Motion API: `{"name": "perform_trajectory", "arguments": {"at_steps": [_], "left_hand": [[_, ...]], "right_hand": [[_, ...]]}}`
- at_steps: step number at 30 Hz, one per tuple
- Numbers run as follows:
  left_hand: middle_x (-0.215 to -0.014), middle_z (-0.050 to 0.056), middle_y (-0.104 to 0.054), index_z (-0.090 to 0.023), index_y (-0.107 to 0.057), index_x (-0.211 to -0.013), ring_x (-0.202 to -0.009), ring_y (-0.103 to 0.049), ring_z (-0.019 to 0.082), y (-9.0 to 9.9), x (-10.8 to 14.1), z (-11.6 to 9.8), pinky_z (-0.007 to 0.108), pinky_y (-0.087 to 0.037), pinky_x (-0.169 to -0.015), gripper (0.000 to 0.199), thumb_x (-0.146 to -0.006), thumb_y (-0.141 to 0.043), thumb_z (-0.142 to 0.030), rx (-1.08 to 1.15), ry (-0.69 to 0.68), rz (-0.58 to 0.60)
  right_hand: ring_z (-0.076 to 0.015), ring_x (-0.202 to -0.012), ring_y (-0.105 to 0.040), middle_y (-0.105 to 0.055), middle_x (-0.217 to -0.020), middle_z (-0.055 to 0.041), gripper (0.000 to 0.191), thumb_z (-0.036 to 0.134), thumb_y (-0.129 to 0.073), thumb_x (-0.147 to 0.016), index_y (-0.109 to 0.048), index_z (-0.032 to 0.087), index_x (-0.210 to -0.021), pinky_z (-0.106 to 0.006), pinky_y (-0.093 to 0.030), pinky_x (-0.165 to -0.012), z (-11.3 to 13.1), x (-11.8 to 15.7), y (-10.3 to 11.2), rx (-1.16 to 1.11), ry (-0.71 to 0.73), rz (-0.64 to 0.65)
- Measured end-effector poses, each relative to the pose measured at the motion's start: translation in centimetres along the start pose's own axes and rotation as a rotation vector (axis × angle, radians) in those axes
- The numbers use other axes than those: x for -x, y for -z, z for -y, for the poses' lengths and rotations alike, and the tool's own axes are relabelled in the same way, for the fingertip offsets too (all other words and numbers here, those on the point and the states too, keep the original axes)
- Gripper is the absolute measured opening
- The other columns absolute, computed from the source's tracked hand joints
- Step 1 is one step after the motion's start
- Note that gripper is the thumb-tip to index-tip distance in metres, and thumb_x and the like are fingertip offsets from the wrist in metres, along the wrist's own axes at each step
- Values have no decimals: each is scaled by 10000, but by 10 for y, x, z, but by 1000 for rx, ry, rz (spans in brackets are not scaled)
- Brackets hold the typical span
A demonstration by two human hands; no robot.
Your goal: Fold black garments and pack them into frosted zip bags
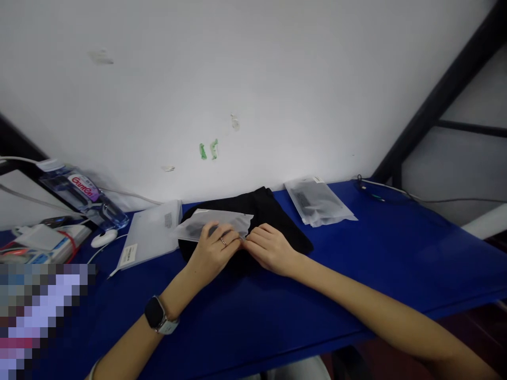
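Observation:
Both hands meet at the right end of a frosted zip bag (202, 217), which has something dark inside. My left hand (216, 245), with a ring and a smartwatch, is closed on the bag near its edge. Fingers curled, my right hand (273, 248) pinches the bag's right corner beside the left fingertips. Under the bag and hands lies a folded black cloth (273, 214). A larger frosted bag (150, 232) with a small label lies flat to the left. Another frosted bag (317, 200), with a dark item in it, rests at the back right.
A clear bottle (85, 192) leans at the left, close to a white round object (104, 238). Cables and a power strip (71, 243) crowd the left edge. A thin cable (390, 187) runs along the back right of the blue table (388, 253), below the white wall (277, 79).

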State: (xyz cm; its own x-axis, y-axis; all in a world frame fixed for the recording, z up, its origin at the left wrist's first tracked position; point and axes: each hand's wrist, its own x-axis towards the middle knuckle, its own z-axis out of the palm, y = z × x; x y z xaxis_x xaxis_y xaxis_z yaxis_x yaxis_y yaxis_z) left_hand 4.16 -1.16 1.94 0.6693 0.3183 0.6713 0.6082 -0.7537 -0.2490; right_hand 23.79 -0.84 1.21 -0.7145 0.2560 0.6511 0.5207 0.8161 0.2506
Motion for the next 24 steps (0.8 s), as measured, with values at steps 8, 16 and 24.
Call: {"name": "perform_trajectory", "arguments": {"at_steps": [8, 16, 24], "left_hand": [[-902, 23, -720, -216, -647, -869, -1013, -582, 241, 22, 24, 54, 434, -344, -912, 89, -883, -587, -152, -196, 95, 26], [-911, 35, -719, -204, -631, -847, -984, -576, 244, 37, 40, 84, 418, -352, -868, 45, -880, -602, -196, -246, 240, -11], [-907, 39, -713, -200, -627, -870, -947, -581, 223, 36, 30, 68, 402, -374, -859, 32, -877, -600, -185, -190, 196, -48]], "right_hand": [[-177, -773, -522, -643, -813, -59, 250, 75, -394, -934, -622, 172, -900, -327, -370, -697, -39, 13, 6, 140, -69, 34], [-203, -848, -553, -646, -959, -96, 201, 108, -451, -920, -601, 164, -1041, -342, -418, -719, -56, 21, 10, 118, -252, 45], [-280, -1183, -491, -554, -1265, -169, 382, 8, -471, -839, -567, 179, -1167, -441, -423, -899, -26, 10, -1, 109, -32, 88]]}}
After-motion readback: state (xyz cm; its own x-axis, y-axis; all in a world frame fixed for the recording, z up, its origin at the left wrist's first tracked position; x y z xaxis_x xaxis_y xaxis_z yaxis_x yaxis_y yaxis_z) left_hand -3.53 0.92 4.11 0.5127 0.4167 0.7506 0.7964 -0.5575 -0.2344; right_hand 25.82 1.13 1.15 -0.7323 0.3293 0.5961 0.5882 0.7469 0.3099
